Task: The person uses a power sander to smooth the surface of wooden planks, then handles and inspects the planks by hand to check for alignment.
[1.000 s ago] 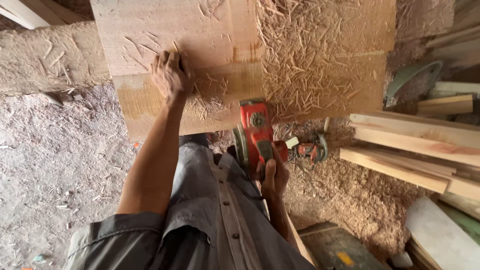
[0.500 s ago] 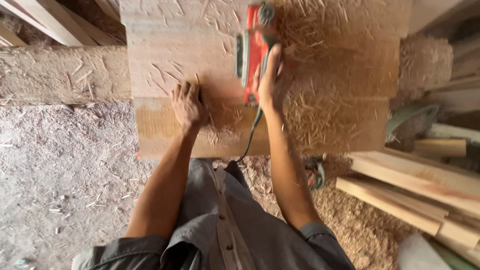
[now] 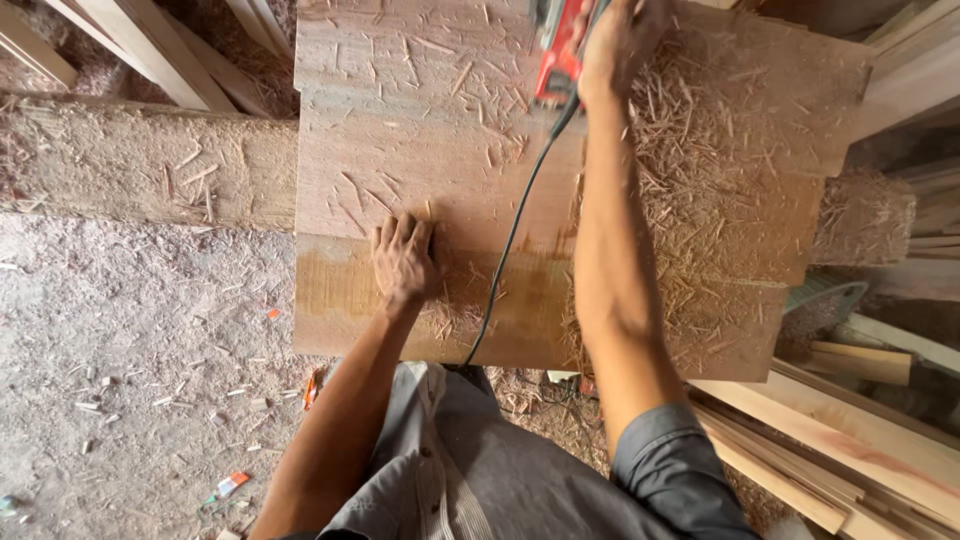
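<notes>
From the head view: your right hand (image 3: 622,35) wraps the red planer (image 3: 560,50) at the board's (image 3: 420,130) far edge, left hand (image 3: 403,262) flat — the cord (image 3: 510,250) trailing between could snag or get cut.

No screens or signs show; the only package-like thing is a small crumpled orange-and-white wrapper (image 3: 229,484) lying on the sawdust-covered floor (image 3: 120,400) near the lower left corner, its label too small to tell.

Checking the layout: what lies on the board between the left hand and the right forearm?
Head view: a black power cord and scattered wood shavings.
</notes>
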